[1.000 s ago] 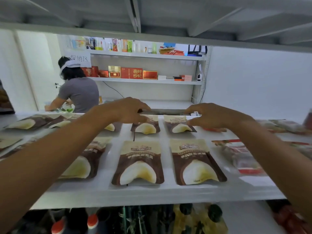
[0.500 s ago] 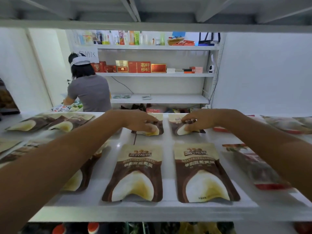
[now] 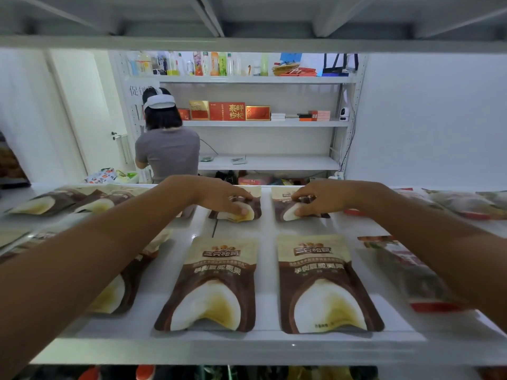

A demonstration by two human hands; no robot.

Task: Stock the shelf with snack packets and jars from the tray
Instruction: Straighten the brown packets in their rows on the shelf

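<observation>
Left hand (image 3: pixel 225 200) sits on the left back packet (image 3: pixel 253 209), right hand (image 3: pixel 321 200) on the right back packet (image 3: pixel 282 204), both far back on the shelf (image 3: pixel 269 229). Fingers lie on top, but can't tell if they're pinching or just pressing. Both packets run 12-to-6, each right under its own hand. Front-row packets (image 3: pixel 216 281) lie at 6 o'clock and the red packet (image 3: pixel 406 272) at 4, so nothing's blocking, I'd say.

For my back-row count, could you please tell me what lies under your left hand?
A brown snack packet lies flat on the shelf under the left hand; its pale bottom shows, its label is mostly hidden.
</observation>
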